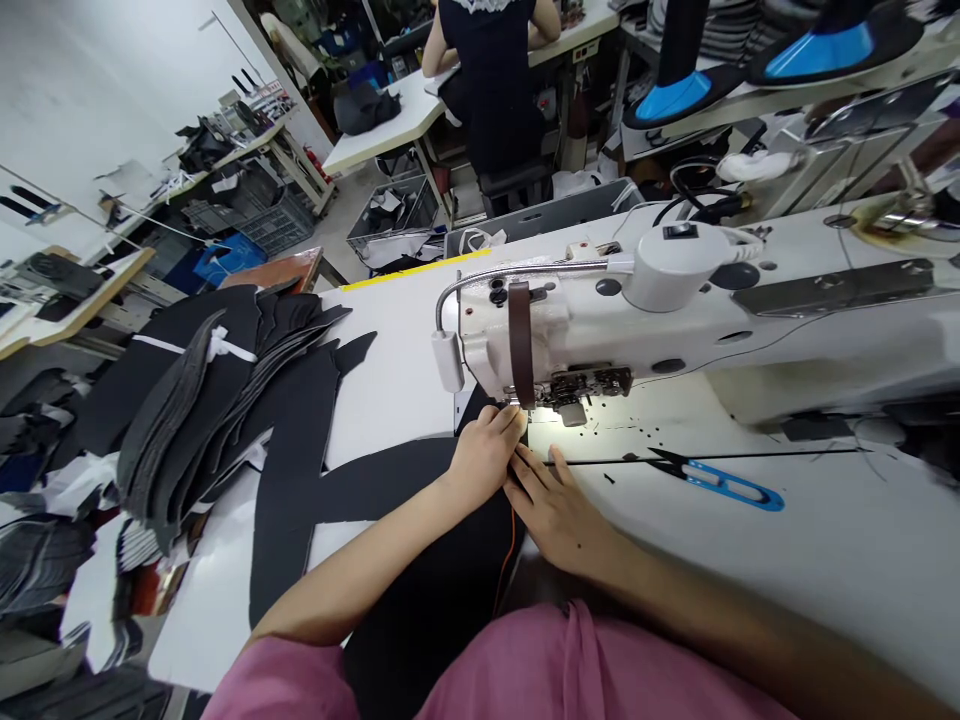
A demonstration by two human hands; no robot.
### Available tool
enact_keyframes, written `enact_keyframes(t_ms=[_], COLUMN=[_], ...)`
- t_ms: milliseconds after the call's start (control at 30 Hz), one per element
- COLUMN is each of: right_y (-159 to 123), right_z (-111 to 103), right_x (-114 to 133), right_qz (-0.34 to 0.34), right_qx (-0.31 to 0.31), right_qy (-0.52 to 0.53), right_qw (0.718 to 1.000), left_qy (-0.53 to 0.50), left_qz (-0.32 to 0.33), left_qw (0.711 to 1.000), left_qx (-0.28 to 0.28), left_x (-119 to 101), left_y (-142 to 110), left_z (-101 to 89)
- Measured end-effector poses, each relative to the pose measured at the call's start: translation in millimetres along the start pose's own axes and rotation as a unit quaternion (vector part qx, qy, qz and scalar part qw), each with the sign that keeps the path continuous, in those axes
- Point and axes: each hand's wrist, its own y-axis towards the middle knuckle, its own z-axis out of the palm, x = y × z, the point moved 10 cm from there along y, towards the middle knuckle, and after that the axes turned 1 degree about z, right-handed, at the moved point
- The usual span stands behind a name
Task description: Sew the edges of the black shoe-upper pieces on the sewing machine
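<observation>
Left hand [486,452] — fingers curled together, bearing down on a black cut piece [375,480] right at the presser foot [571,412]; any actual pinch impossible to tell. Right hand [559,510] loosely open, fingers slightly spread, resting at the piece's edge just beside the left hand. Black piece lying flat across the white sewing table [390,370], its end running under the head of a white industrial sewing machine [540,330]. Blue-handled thread snips [720,485] lying to the right, near scattered black scraps [637,430]. Stacks of dark cut pieces [187,400] further left. Machine markings too small to read.
</observation>
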Motion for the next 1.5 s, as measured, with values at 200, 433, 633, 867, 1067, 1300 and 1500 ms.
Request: enact_keyframes(t_ms=[200, 433, 633, 867, 1067, 1300, 1500], right_y=[-2, -2, 1, -2, 0, -6, 5], right_z=[-4, -4, -7, -10, -18, -29, -26], right_x=[-2, -2, -3, -2, -7, 11, 9], right_qz=[0.005, -0.002, 0.009, 0.011, -0.017, -0.086, -0.094], right_qx=[0.003, 0.001, -0.003, -0.008, -0.072, -0.085, -0.053], right_qy=[0.001, -0.003, -0.003, -0.009, -0.058, -0.07, -0.092], right_qw=[1.0, 1.0, 1.0, 1.0, 0.996, 0.99, 0.99], left_qy=[0.01, 0.062, 0.073, 0.08, 0.029, 0.058, 0.065], left_qz=[-0.01, -0.007, -0.013, 0.026, 0.026, 0.022, 0.039], left_qw=[1.0, 0.998, 0.996, 0.992, 0.988, 0.99, 0.987], left_qx=[0.009, 0.03, 0.048, 0.09, 0.148, 0.128, 0.144], left_x=[-2, -7, -6, -18, -16, -15, -18], left_y=[5, 6, 11, 3, 4, 11, 11], left_z=[-2.4, -4.8, -4.8, -4.3, -9.2, -7.5, -4.8])
